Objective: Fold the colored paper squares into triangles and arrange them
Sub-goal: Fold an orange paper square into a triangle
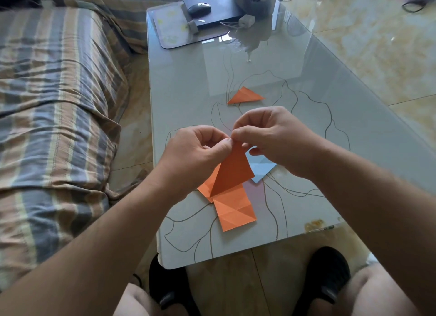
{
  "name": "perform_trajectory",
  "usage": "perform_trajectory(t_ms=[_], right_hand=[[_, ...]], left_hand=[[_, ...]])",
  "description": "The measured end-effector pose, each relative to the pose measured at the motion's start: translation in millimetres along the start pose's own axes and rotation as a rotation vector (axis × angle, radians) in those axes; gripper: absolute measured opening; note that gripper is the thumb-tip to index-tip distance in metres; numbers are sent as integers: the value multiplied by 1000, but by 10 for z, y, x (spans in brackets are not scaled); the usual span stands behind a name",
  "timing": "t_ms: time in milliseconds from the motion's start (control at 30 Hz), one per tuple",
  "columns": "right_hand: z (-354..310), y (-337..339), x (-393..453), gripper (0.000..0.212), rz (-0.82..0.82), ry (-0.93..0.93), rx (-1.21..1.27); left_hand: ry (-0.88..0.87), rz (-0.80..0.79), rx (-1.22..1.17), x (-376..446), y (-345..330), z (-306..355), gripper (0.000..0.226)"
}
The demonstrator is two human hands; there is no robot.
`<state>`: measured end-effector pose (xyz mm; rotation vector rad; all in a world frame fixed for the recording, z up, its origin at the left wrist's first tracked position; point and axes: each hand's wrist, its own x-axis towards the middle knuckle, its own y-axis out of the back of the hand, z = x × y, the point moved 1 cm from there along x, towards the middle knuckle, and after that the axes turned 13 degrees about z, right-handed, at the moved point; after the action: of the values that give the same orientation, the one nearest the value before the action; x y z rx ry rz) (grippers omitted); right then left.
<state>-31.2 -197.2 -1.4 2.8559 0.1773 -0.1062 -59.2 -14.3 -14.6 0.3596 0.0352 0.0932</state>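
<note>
Left hand point(200, 155) and right hand point(271, 136) together at centre frame, raised above the glossy grey glass tabletop with dark line drawings point(188, 84), fingertips meeting. Both pinching the top corner of a folded orange paper triangle point(232, 171), thumbs and forefingers curled round that tip, paper hanging down from the grip with its wide edge lowest.

Just under the held piece, toward lower centre: a flat orange paper square with crease lines point(236, 212) on the glass, and to its left a second orange paper sheet point(207, 186), partly hidden behind the triangle and the left hand. To the right of the triangle, below the right hand: a light blue creased paper sheet point(262, 169), partly covered by that hand.

Above the hands, at upper centre of the glass: a finished folded orange paper triangle point(244, 96), lying flat, well apart from the other sheets.

Further up, at the far end of the table: a dark-edged pale mouse mat point(169, 25), a black flat laptop point(217, 6) with a black computer mouse point(199, 8) on top.

Along the left of the frame: a striped fabric-covered sofa point(54, 103). At the bottom: bare knees and black shoes point(328, 275) on beige floor tiles point(377, 44).
</note>
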Motion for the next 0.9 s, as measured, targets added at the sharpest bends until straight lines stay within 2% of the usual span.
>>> perform_trajectory(t_ms=[100,300,900], right_hand=[[-3,6,-2,16,-12,-44,28],[-10,-8,-4,16,18,-9,20],[24,20,62,19,100,-38,125]], left_hand=[[8,2,-29,5,4,-2,22],[10,5,-38,2,17,-12,11],[96,-46,-92,5,17,25,14]])
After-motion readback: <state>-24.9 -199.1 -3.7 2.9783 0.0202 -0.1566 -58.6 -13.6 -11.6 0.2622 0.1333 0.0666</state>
